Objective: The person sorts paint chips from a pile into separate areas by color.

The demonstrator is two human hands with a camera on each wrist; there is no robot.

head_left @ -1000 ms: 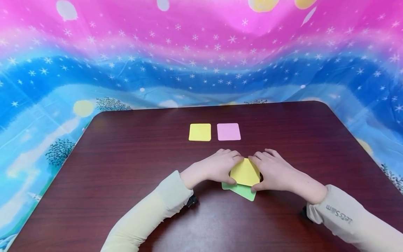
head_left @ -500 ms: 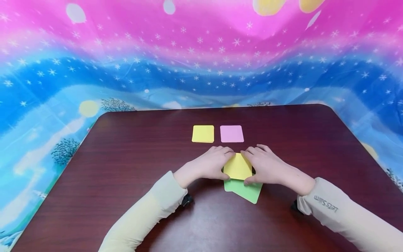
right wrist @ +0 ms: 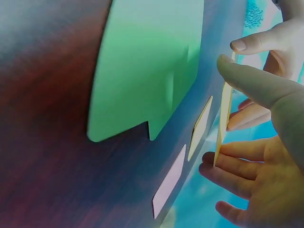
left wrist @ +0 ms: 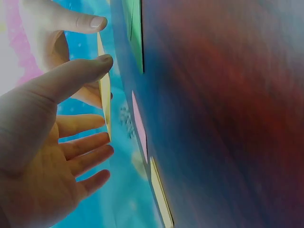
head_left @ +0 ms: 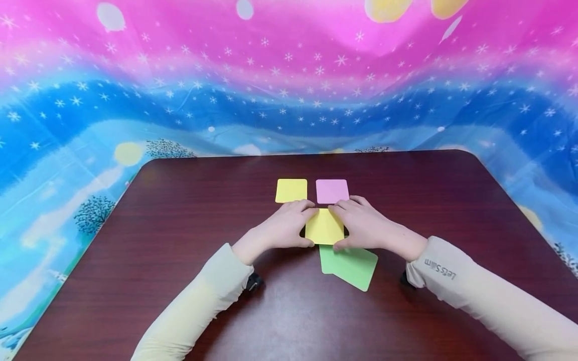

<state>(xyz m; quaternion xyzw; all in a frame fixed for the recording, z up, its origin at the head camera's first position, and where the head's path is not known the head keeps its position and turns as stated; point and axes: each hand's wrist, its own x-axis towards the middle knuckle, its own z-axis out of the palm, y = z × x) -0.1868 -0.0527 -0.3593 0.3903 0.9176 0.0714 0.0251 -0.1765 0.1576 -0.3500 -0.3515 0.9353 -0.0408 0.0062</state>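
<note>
The fingers of the left hand (head_left: 286,224) and right hand (head_left: 371,225) pinch a yellow card (head_left: 324,228) between them, thumbs at its near edge, forefingers at its far edge, the remaining fingers spread loosely. From both wrist views I can see the card is off the desk (head_left: 203,210), raised in the air; whether it is one sheet or several I cannot tell.

Going outward from that card, the green cards (head_left: 354,265) lie at five o'clock, two overlapping at different angles, partly beneath the right thumb as seen from above. Toward eleven o'clock, just beyond the left knuckles, rests the far yellow card (head_left: 291,190), apparently with another under it. Close to twelve, leaning toward one, is the pink card (head_left: 332,191), a gap between it and its yellow neighbour. Past the desk's far edge, at twelve, hangs a pink and blue cloth (head_left: 289,75).

To my eye the step in hand is carrying the yellow card, both hands sharing it. The next move calls for an even pinch on both sides and a level card, with the knuckles kept off the cards beyond.
</note>
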